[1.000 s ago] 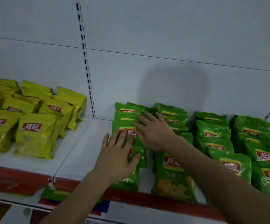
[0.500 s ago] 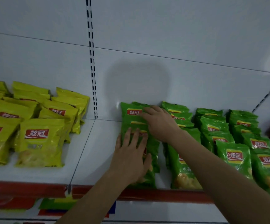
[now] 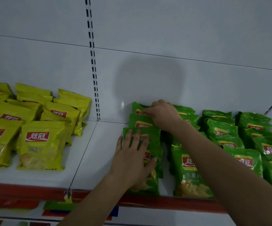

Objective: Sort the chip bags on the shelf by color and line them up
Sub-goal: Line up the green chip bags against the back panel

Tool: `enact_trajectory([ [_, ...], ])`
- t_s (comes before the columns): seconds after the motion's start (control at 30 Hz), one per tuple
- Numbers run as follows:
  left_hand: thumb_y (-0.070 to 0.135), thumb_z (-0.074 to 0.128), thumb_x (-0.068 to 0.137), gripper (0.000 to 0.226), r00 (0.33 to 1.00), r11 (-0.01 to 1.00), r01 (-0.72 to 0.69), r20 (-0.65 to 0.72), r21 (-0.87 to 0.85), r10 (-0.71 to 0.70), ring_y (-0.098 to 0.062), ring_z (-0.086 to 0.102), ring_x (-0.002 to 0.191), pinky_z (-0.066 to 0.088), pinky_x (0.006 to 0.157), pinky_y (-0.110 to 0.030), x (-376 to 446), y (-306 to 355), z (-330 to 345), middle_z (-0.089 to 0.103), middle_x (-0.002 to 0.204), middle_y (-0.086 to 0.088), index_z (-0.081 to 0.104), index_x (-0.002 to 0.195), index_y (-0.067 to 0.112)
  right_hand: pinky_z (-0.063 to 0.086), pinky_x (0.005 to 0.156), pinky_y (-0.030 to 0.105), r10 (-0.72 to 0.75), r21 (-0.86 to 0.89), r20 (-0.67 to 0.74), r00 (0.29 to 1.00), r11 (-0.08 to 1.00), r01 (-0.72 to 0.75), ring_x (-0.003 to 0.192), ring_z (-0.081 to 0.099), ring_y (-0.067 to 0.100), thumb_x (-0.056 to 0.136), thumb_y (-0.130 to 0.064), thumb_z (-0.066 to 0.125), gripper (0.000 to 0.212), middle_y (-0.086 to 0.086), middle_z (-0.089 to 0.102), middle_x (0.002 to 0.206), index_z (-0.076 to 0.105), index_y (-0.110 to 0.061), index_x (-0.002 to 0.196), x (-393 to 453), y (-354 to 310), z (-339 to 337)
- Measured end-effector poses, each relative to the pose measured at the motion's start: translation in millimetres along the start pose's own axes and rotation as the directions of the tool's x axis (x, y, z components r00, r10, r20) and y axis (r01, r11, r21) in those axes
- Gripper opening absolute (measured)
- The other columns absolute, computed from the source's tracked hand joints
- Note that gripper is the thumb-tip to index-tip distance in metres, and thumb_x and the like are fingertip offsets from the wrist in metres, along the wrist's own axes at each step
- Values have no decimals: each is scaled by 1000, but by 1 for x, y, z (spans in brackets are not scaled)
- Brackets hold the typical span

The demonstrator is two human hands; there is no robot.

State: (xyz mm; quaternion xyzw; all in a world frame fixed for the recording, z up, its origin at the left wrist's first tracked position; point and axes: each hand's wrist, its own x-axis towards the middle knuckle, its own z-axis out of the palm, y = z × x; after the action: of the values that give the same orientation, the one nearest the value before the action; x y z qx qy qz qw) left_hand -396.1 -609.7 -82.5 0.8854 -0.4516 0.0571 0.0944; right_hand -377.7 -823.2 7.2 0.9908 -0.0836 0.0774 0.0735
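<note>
Here, a person's left hand (image 3: 132,158) lies flat, fingers spread, pressing down on the leftmost column of green chip bags (image 3: 146,137) on a white shelf (image 3: 97,154); it grips nothing, the palm simply resting on the overlapped packets near the shelf's red front edge (image 3: 164,203). Beyond it, toward the back panel (image 3: 148,79), the right hand (image 3: 163,115) reaches to the rearmost bag in the same column, its fingers curled over the bag's top edge; whether they pinch it or merely touch it cannot be told. To the right of the right forearm, further columns of green bags (image 3: 223,129) run front to back in overlapping rows, the nearest of them (image 3: 189,170) lying just beside the left hand's column at the front edge. Well to the left of the left hand, across a bare stretch of shelf and past a slotted upright (image 3: 93,62), yellow chip bags (image 3: 42,144) sit grouped in their own overlapping rows. A round shadow falls on the panel above the right hand.
</note>
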Motion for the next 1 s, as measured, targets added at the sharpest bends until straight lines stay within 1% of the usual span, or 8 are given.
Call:
enact_trajectory([
  [0.1,77,19,95,86,1000,1000,-1,-4,4,1,-32,-4,162,6,129,-58,-1,1,-2,5,176,-5,14,167,30,46,99,43,-1,-56,21,1000,998,2,117,55,28,107,-23,50,42,2,64,121,63,-42,141,2,7,-2],
  [0.27,79,18,95,86,1000,1000,4,2,20,-4,-31,-13,161,0,128,-61,3,2,-6,-2,176,-5,15,166,31,44,103,46,13,-63,59,998,998,-9,122,55,29,107,-34,47,35,3,63,125,70,-40,132,4,-6,4],
  [0.43,78,19,96,85,999,999,-35,18,7,34,-28,-17,161,1,128,-59,9,2,-4,-4,177,-3,13,167,31,45,94,41,79,-115,54,995,991,-72,107,68,25,104,-26,47,31,-1,74,115,71,-34,121,11,-12,5],
  [0.57,76,19,98,83,999,999,-47,14,10,47,-27,-15,161,1,129,-58,9,5,-2,0,177,-4,14,167,29,46,91,40,48,-58,62,997,997,-45,108,68,25,105,-25,44,32,-1,75,119,70,-32,123,12,-14,10],
  [0.7,75,20,99,84,999,999,-48,-16,-16,48,-26,-15,161,4,130,-56,8,4,-4,1,177,-6,16,166,26,42,107,43,35,-23,40,999,999,-34,122,63,26,97,-18,50,43,-3,69,132,63,-34,134,6,-7,14],
  [0.8,72,25,98,81,998,998,-24,-57,-50,21,-27,-13,162,3,131,-54,3,3,-6,2,176,-8,22,164,25,38,117,49,-7,-6,-66,998,1000,7,132,56,30,97,-19,52,48,1,64,142,60,-29,143,-12,-1,14],
  [0.9,68,25,99,76,996,999,19,-86,-31,-21,-29,-4,162,3,129,-60,-2,3,-5,11,175,-8,30,161,25,41,114,52,-114,7,-197,974,993,118,127,59,32,96,-25,51,43,4,69,132,70,-23,134,-37,1,15],
  [1.0,65,27,100,72,994,998,53,-89,-41,-57,-31,9,162,11,128,-62,0,6,-2,24,172,-11,41,156,22,32,122,57,-166,-53,-95,981,985,162,141,49,32,97,-47,36,53,3,63,143,72,-30,132,-54,1,15],
])
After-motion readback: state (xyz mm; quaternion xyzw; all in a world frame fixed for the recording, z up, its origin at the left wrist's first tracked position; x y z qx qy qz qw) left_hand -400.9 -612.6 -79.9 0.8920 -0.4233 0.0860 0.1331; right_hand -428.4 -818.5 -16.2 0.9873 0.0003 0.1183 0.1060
